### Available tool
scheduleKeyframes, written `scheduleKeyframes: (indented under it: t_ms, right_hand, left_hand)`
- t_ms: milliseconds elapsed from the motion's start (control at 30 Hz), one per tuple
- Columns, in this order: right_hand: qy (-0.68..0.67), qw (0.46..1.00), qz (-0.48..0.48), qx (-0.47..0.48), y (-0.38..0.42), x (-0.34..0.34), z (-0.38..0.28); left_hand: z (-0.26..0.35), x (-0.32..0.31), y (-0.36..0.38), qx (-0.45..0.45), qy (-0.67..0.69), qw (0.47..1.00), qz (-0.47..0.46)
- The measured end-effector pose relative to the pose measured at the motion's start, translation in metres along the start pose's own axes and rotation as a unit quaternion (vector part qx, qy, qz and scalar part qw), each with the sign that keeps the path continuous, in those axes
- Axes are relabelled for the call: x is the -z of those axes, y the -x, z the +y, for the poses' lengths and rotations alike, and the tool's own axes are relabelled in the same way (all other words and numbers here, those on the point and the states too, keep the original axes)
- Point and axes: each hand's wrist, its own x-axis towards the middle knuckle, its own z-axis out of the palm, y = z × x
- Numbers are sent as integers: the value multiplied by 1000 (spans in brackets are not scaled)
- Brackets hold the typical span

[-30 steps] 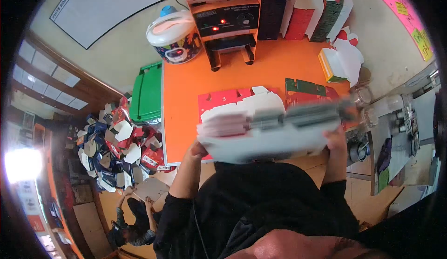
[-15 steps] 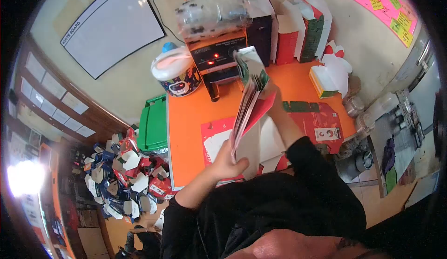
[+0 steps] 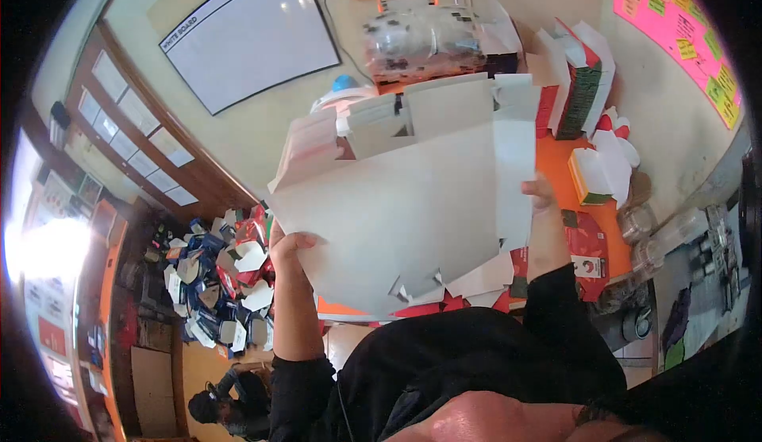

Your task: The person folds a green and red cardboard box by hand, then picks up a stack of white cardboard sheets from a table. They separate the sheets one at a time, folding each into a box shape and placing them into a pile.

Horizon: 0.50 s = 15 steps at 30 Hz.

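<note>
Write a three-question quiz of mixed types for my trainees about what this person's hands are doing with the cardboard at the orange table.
1. True or false: both hands grip the stack of flat white die-cut cardboard box blanks.
2. Which hand holds the stack's edge nearer the pile of folded blue, red and white cartons on the floor? A) left hand B) right hand
3. Fill in: the stack is raised in front of the ______ table.

Key
1. True: one hand grips each side edge.
2. A
3. Orange
</note>
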Motion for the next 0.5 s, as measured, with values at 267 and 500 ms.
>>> scheduleKeyframes:
  t_ms: [267, 500]
  right_hand:
    - [394, 868, 76, 293, -17, -119, 85]
    - [52, 995, -20, 80, 8, -60, 53]
  left_hand:
    - [-68, -66, 12, -39, -135, 972, -189]
    - [-45, -57, -7, 67, -76, 983, -151]
